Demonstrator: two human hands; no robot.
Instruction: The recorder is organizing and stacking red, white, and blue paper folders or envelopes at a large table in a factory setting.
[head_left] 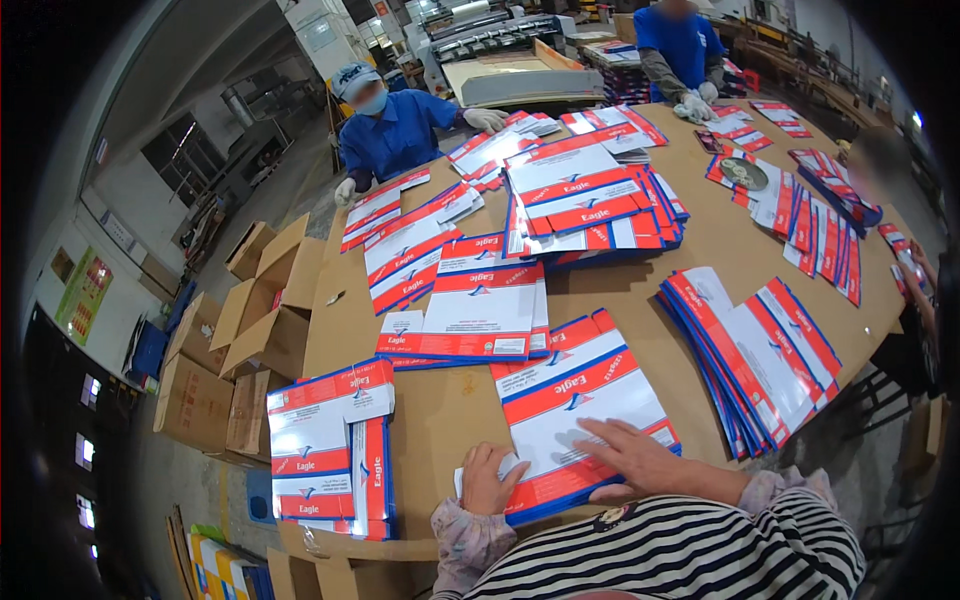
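Sheet (pixel 585 400), red, white and blue, is lying on the table (pixel 435 450) directly under the right hand (pixel 632 458) and just right of the left hand (pixel 486 482). Right hand: fingers spreading apart, palm down over the near part of the sheet, gripping nothing. Left hand: curling at the sheet's near left corner, thumb toward a white piece (pixel 511 468); cannot tell whether it is clamping it or only touching.

Step in hand, as I am judging it: steadying and working the printed sheet by its near end. Next move seems to be calling for the right hand holding the sheet flat while the left is controlling the corner, without creasing it.

Other sheets: left pile (pixel 312 430) is lying left of the left hand; right pile (pixel 715 350) is fanning out beyond and right of the right hand; tall pile (pixel 580 195) is standing straight beyond both.

Containers: cartons (pixel 268 315) are standing off the table, beyond and left of the left hand, flaps gaping; contents too dark to tell. Blue tub (pixel 260 495) is sitting lower, well left of the same hand, its inside not showing.
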